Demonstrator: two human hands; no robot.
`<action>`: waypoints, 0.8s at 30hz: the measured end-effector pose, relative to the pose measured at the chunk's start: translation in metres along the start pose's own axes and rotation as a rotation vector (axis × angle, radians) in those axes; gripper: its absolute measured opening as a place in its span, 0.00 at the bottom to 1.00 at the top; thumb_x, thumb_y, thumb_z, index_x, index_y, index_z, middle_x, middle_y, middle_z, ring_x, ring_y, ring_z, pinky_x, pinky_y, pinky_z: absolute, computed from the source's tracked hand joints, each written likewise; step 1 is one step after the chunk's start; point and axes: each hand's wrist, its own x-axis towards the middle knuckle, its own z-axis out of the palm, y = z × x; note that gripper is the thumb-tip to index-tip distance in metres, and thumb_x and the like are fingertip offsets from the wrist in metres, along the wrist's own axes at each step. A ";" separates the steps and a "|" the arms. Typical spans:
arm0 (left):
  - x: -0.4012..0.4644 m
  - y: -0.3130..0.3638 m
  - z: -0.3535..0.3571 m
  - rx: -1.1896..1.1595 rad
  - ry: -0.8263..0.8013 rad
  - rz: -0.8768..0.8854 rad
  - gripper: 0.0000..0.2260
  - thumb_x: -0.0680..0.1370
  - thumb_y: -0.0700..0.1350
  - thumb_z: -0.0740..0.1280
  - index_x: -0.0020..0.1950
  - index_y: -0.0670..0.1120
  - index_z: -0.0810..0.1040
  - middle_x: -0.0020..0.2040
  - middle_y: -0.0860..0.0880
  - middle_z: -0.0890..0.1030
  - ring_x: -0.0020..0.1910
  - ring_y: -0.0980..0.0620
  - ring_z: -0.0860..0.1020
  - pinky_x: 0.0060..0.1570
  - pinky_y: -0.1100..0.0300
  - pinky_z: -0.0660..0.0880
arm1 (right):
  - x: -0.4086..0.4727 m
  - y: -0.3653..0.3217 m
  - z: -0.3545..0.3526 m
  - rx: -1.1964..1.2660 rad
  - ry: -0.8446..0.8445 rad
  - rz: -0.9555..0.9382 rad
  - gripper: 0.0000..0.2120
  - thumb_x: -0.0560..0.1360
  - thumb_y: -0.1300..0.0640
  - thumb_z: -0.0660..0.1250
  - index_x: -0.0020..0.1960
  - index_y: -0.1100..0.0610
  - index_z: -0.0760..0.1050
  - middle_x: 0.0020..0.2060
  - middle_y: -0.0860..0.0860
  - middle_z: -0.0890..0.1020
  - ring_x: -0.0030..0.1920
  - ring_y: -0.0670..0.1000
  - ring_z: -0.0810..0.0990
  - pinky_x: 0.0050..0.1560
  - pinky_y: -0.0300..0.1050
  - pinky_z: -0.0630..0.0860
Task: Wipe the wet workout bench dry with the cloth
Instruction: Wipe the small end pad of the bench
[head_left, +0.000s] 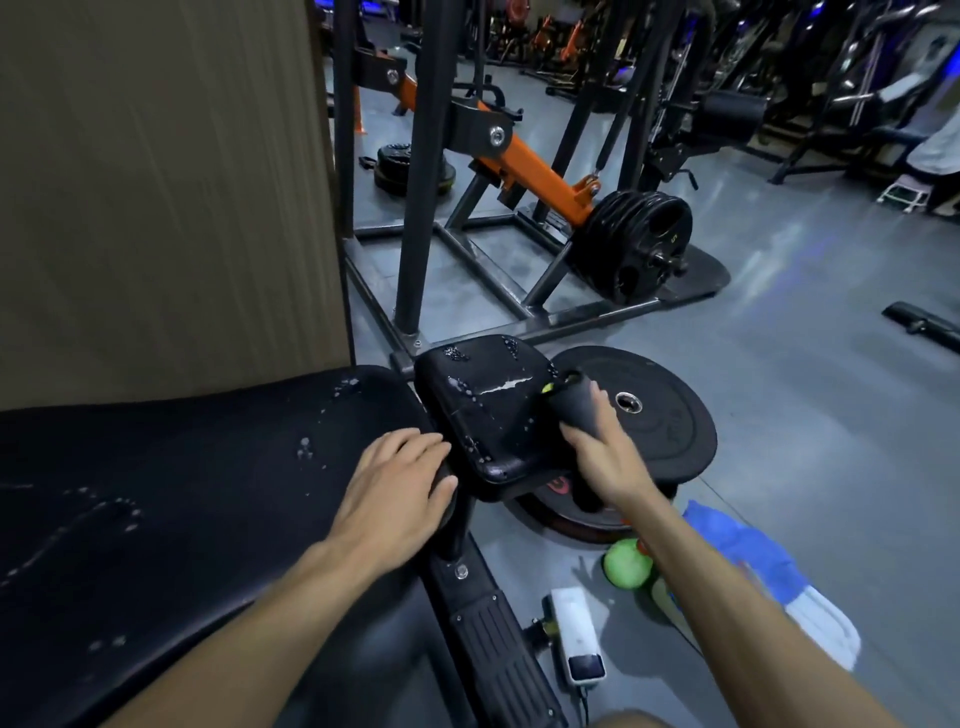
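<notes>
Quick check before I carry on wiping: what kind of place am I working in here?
Almost certainly a commercial gym. The wet black bench pad sits beside a plate-loaded orange lever machine stacked with weight plates, and rows of other exercise machines fill the background.

One head-worn wide-angle view looks forward and down, close over the bench (208, 493) and floor (779, 364)

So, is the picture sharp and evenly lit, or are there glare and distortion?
Head view: wide-angle, so the machine frame bows; the room is dim, with bluish glare on the floor; droplets on the seat pad glint; the right hand looks slightly motion-blurred.
</notes>
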 end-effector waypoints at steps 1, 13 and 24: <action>0.002 -0.001 0.002 0.025 -0.003 0.000 0.24 0.82 0.58 0.52 0.75 0.51 0.70 0.74 0.55 0.71 0.75 0.51 0.62 0.77 0.52 0.54 | -0.004 0.007 0.007 -0.148 -0.024 -0.071 0.34 0.79 0.55 0.63 0.81 0.54 0.52 0.80 0.50 0.52 0.80 0.53 0.47 0.79 0.51 0.46; 0.022 -0.005 0.015 0.100 0.114 0.034 0.19 0.80 0.53 0.54 0.62 0.51 0.81 0.61 0.60 0.80 0.61 0.54 0.71 0.68 0.58 0.62 | -0.014 0.022 0.011 -0.722 -0.052 -0.499 0.41 0.78 0.30 0.51 0.80 0.57 0.55 0.81 0.51 0.48 0.79 0.44 0.37 0.80 0.52 0.43; 0.022 -0.007 0.018 0.066 0.138 0.027 0.16 0.81 0.52 0.56 0.62 0.53 0.80 0.61 0.61 0.79 0.62 0.55 0.70 0.69 0.59 0.60 | 0.022 0.004 0.033 -0.753 0.067 -0.344 0.42 0.76 0.30 0.48 0.82 0.53 0.49 0.81 0.54 0.49 0.81 0.52 0.44 0.79 0.53 0.40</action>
